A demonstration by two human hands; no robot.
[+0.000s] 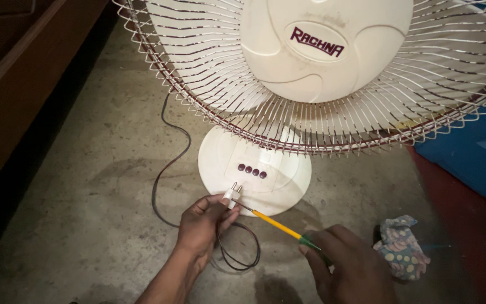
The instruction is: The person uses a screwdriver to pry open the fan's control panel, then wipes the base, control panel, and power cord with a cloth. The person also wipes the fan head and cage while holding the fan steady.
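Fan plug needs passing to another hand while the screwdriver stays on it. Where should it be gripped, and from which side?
Likely by the white plug body's flat sides, below the two pins, coming from the left. The left hand pinches it there, pins up. The screwdriver tip meets it from the right, held by the right hand, and the black cord trails beneath.

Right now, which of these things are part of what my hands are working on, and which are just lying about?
In hand:
left hand holding the white plug
right hand holding the yellow screwdriver, tip at the plug
black cord looping from the plug
white table fan

Lying about:
patterned cloth on the floor
blue box
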